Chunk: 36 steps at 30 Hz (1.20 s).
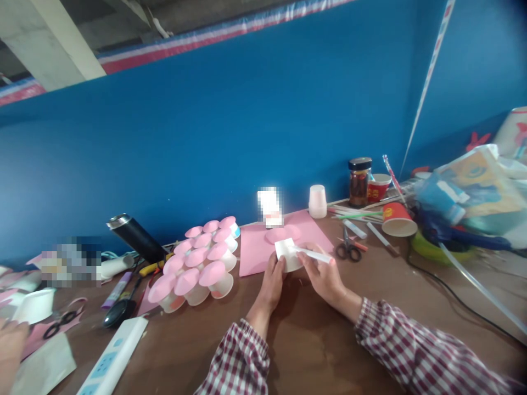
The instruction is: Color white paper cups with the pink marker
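Observation:
My left hand (272, 282) grips a small white paper cup (287, 255) held on its side above the brown table (304, 340). My right hand (325, 274) holds a white stick-shaped tube (313, 254), and its tip touches the cup's bottom. Just beyond the cup lies a pink paper sheet (255, 247) with a pink cut-out circle (276, 235) on it. To the left stands a cluster of several white cups with pink round tops (197, 266).
Black-handled scissors (348, 249), a red paper cup on its side (397, 219), a jar (359, 181), straws and an upturned white cup (317, 201) lie at the right. A power strip (113, 359), black flask (135, 237), more scissors (61, 323) and another person's hand (10, 343) are at the left.

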Each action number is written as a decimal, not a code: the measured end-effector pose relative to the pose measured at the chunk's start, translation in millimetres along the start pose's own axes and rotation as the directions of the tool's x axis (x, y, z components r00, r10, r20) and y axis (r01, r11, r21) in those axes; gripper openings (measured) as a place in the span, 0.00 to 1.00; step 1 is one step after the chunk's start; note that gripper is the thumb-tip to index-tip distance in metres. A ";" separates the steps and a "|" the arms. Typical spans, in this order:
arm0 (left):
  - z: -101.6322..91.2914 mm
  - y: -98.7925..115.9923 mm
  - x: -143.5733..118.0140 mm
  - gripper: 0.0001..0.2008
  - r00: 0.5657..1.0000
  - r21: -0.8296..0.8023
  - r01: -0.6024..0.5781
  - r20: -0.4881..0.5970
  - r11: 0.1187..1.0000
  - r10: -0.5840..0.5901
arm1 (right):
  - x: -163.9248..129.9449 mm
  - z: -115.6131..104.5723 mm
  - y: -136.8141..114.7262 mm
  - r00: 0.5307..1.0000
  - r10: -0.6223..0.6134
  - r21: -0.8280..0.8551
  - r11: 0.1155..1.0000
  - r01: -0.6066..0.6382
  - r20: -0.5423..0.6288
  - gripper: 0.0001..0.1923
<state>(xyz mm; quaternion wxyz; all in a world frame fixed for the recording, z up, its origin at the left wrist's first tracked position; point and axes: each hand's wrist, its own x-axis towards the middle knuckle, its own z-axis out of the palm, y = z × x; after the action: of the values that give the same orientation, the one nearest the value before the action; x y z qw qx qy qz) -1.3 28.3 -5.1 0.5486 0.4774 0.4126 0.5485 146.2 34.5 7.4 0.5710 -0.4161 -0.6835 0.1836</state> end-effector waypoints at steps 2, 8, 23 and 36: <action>0.0 0.6 -0.5 0.21 1.000 0.025 -0.005 -0.012 1.000 0.006 | 0.3 -0.2 -0.7 1.000 0.001 0.005 1.000 -0.001 0.002 0.11; -0.6 0.1 -0.2 0.21 1.000 0.036 -0.006 -0.016 0.999 0.006 | 0.3 -0.9 -1.3 1.000 -0.007 0.012 1.000 0.007 -0.001 0.11; -1.8 -3.0 1.3 0.21 0.999 0.053 -0.033 -0.015 0.998 0.034 | 1.2 -1.4 -4.8 1.000 0.013 0.001 1.000 -0.013 0.008 0.11; -1.1 -7.0 3.7 0.20 0.999 -0.075 -0.022 -0.030 0.997 0.020 | 0.9 -1.8 -5.9 0.999 0.031 -0.012 0.999 -0.031 0.038 0.09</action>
<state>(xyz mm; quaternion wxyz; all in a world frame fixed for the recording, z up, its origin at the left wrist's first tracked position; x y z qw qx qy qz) -0.7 32.4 -11.9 0.5544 0.4527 0.3943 0.5764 145.7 31.3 12.7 0.5525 -0.4263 -0.6887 0.1965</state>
